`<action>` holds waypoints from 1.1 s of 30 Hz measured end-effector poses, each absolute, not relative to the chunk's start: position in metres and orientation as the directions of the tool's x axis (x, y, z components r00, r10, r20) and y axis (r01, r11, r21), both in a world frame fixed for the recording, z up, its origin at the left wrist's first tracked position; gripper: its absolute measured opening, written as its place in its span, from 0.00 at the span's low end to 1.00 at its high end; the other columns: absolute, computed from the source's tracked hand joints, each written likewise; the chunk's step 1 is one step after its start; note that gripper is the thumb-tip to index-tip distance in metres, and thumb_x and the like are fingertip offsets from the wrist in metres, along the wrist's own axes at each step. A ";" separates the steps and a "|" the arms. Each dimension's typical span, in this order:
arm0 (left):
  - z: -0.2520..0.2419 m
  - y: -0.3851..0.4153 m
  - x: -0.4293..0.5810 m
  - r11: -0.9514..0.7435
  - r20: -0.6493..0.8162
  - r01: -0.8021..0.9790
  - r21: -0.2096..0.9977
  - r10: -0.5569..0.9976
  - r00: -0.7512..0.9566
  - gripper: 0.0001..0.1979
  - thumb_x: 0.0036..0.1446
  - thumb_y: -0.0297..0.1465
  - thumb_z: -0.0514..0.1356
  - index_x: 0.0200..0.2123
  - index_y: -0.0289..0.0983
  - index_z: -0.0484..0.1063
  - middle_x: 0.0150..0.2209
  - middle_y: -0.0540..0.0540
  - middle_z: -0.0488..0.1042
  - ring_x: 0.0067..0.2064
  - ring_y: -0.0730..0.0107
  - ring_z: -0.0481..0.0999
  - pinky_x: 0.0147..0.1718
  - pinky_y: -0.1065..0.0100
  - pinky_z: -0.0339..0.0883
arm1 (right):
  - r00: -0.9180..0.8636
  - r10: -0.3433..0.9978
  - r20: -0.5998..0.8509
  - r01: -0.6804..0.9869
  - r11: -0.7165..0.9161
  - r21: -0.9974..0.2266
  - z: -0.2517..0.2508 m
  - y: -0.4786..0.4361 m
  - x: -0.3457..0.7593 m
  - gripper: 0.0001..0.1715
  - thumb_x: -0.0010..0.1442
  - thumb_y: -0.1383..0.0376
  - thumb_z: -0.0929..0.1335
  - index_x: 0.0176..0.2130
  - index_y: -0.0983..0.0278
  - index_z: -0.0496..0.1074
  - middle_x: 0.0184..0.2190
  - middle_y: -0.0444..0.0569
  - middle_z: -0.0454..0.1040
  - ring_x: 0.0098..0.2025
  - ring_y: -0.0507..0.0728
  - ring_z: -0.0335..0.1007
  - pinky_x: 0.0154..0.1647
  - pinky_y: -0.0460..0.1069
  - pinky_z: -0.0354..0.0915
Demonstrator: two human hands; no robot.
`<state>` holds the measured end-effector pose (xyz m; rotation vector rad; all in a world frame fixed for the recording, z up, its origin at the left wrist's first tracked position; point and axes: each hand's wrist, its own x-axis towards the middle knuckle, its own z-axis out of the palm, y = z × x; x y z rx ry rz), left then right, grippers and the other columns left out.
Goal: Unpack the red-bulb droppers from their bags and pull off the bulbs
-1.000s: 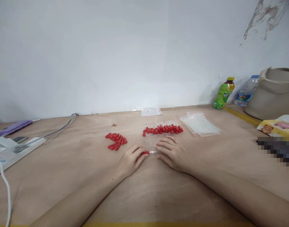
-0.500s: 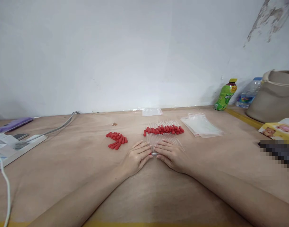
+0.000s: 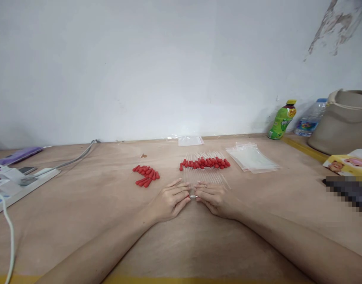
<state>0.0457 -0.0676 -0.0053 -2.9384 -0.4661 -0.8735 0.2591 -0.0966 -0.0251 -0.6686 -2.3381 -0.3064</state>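
My left hand [image 3: 171, 200] and my right hand [image 3: 214, 199] lie close together on the table, fingers closed on a thin clear glass dropper [image 3: 193, 196]. It lies crosswise between them. A bit of red shows at its left end; the rest is hidden under my fingers. Just beyond my hands a row of glass droppers with red rubber bulbs [image 3: 206, 162] lies on the table, their clear tubes pointing both away and toward me. Left of these rests a small pile of loose red rubber bulbs [image 3: 146, 174].
Clear zip bags [image 3: 253, 158] lie right of the droppers, and another bag [image 3: 190, 141] by the wall. At the right stand a green bottle [image 3: 282, 120], a water bottle [image 3: 311, 120] and a beige bucket [image 3: 340, 126]. A power strip [image 3: 29, 189] with cables is at the left.
Both hands have drawn slightly toward me with the dropper, and the fingers have curled in more. The dropper row and the loose bulbs have stayed put.
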 end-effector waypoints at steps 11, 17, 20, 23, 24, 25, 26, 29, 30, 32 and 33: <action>-0.003 -0.070 0.043 -0.938 0.453 0.300 0.173 0.347 0.821 0.10 0.58 0.27 0.49 0.38 0.35 0.69 0.40 0.44 0.75 0.50 0.68 0.69 0.57 0.59 0.52 | -0.660 0.360 0.659 0.535 0.842 0.075 -0.027 -0.098 0.262 0.10 0.59 0.71 0.60 0.39 0.67 0.68 0.42 0.52 0.73 0.48 0.53 0.66 0.55 0.51 0.61; -0.003 -0.072 0.039 -0.937 0.440 0.281 0.208 0.346 0.829 0.10 0.59 0.27 0.49 0.38 0.36 0.69 0.42 0.45 0.74 0.52 0.69 0.67 0.57 0.60 0.52 | -0.660 0.264 0.703 0.513 0.842 0.166 -0.026 -0.099 0.263 0.11 0.58 0.72 0.62 0.41 0.70 0.68 0.40 0.53 0.74 0.49 0.55 0.66 0.55 0.52 0.61; -0.002 -0.072 0.039 -0.936 0.434 0.279 0.214 0.347 0.831 0.10 0.59 0.27 0.49 0.38 0.36 0.69 0.41 0.45 0.75 0.52 0.69 0.67 0.57 0.60 0.52 | -0.665 0.244 0.706 0.511 0.838 0.192 -0.025 -0.100 0.264 0.11 0.58 0.73 0.62 0.42 0.70 0.68 0.41 0.54 0.73 0.50 0.55 0.65 0.56 0.53 0.61; -0.001 -0.073 0.039 -0.936 0.434 0.281 0.211 0.347 0.831 0.10 0.59 0.28 0.48 0.38 0.36 0.69 0.41 0.45 0.75 0.51 0.68 0.68 0.56 0.59 0.54 | -0.671 0.256 0.695 0.516 0.836 0.190 -0.026 -0.101 0.265 0.12 0.58 0.73 0.62 0.42 0.70 0.68 0.41 0.54 0.73 0.51 0.55 0.64 0.56 0.53 0.61; -0.002 -0.074 0.039 -0.937 0.436 0.279 0.209 0.344 0.832 0.10 0.59 0.28 0.48 0.38 0.36 0.69 0.41 0.45 0.75 0.51 0.68 0.69 0.56 0.59 0.54 | -0.670 0.259 0.696 0.516 0.836 0.186 -0.026 -0.102 0.266 0.12 0.58 0.73 0.62 0.43 0.69 0.68 0.41 0.54 0.73 0.51 0.55 0.64 0.55 0.53 0.61; -0.002 -0.075 0.038 -0.939 0.439 0.275 0.207 0.340 0.832 0.10 0.59 0.28 0.49 0.39 0.36 0.69 0.41 0.45 0.75 0.50 0.68 0.69 0.56 0.59 0.54 | -0.669 0.257 0.697 0.513 0.839 0.182 -0.027 -0.102 0.266 0.13 0.58 0.73 0.62 0.43 0.69 0.68 0.41 0.53 0.73 0.51 0.55 0.64 0.55 0.53 0.61; -0.003 -0.076 0.037 -0.941 0.443 0.269 0.206 0.335 0.832 0.10 0.59 0.28 0.49 0.39 0.36 0.69 0.41 0.45 0.75 0.50 0.68 0.69 0.56 0.59 0.55 | -0.668 0.252 0.700 0.505 0.845 0.178 -0.027 -0.103 0.267 0.13 0.58 0.72 0.61 0.44 0.68 0.68 0.42 0.52 0.73 0.51 0.55 0.64 0.55 0.54 0.61; -0.004 -0.078 0.029 -0.940 0.472 0.279 0.197 0.340 0.813 0.10 0.59 0.27 0.49 0.40 0.36 0.69 0.41 0.44 0.75 0.50 0.67 0.69 0.54 0.59 0.57 | -0.646 0.272 0.714 0.503 0.854 0.130 -0.029 -0.104 0.277 0.15 0.59 0.72 0.60 0.46 0.66 0.67 0.44 0.52 0.72 0.51 0.55 0.63 0.54 0.55 0.62; -0.003 -0.077 0.025 -0.934 0.490 0.302 0.188 0.356 0.796 0.10 0.59 0.27 0.50 0.39 0.36 0.69 0.40 0.44 0.75 0.50 0.66 0.69 0.53 0.59 0.58 | -0.618 0.297 0.728 0.522 0.847 0.098 -0.029 -0.104 0.282 0.16 0.59 0.72 0.60 0.46 0.65 0.66 0.44 0.51 0.72 0.51 0.55 0.64 0.54 0.55 0.62; 0.001 -0.075 0.017 -0.916 0.561 0.368 0.158 0.390 0.730 0.09 0.58 0.27 0.51 0.37 0.36 0.70 0.38 0.44 0.75 0.46 0.65 0.71 0.48 0.60 0.62 | -0.515 0.364 0.776 0.593 0.805 0.016 -0.027 -0.103 0.294 0.15 0.58 0.72 0.61 0.45 0.64 0.67 0.41 0.50 0.73 0.47 0.55 0.67 0.52 0.55 0.63; 0.004 -0.072 0.013 -0.900 0.611 0.408 0.150 0.409 0.678 0.08 0.57 0.28 0.52 0.35 0.36 0.71 0.36 0.44 0.74 0.43 0.66 0.71 0.43 0.62 0.64 | -0.451 0.403 0.796 0.641 0.767 -0.025 -0.025 -0.102 0.300 0.14 0.58 0.71 0.61 0.44 0.63 0.68 0.38 0.49 0.74 0.44 0.55 0.69 0.50 0.54 0.64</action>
